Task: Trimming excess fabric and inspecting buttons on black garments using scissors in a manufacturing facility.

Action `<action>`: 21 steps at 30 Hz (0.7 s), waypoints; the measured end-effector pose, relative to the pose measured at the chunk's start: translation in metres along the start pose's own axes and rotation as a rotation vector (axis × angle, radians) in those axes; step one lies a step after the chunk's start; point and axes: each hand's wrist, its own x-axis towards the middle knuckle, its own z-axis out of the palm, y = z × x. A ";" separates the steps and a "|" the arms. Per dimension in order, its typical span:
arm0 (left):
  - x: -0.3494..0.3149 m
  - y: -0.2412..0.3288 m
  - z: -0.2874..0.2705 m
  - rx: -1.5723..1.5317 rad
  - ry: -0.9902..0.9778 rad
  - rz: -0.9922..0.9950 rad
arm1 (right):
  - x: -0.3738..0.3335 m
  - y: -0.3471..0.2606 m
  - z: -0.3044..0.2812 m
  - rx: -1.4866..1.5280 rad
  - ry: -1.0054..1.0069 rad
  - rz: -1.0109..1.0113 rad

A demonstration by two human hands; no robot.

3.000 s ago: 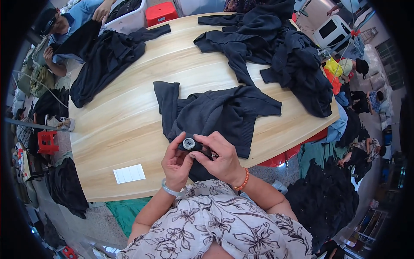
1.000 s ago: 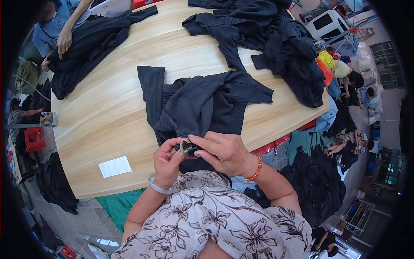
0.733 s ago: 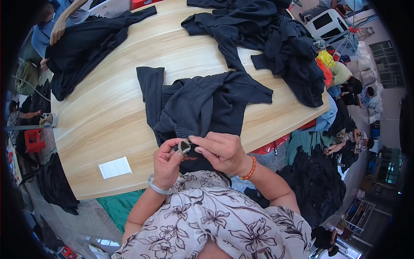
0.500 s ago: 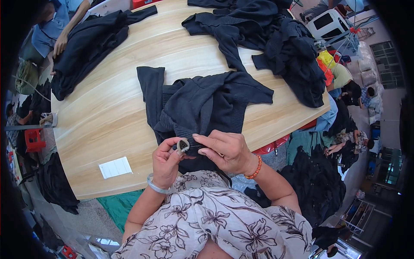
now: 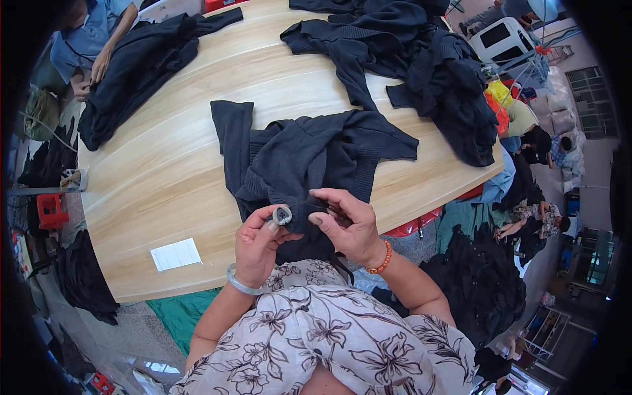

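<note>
A dark navy knit sweater lies bunched on the table in front of me, its near edge drawn up to my hands. My left hand pinches a round, pale-rimmed button with a dark middle between thumb and fingers, against the knit. Close by on the right, my right hand has thumb and forefinger apart at the dark cloth, the other fingers curled in. What those curled fingers hold is hidden; any thread or needle is too fine to make out.
The pale wooden table carries a white paper slip at near left and a heap of dark sweaters at far right. At far left a co-worker's hands handle another dark garment. A red stool stands beyond the left edge.
My right hand's thumb and forefinger have spread, and the hand has shifted slightly away from the button. The button has tilted so its face shows more. The co-worker's hands have moved along their garment.
</note>
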 end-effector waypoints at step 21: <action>0.014 -0.010 0.003 -0.282 0.178 -0.239 | -0.009 0.027 0.036 -0.091 0.108 0.042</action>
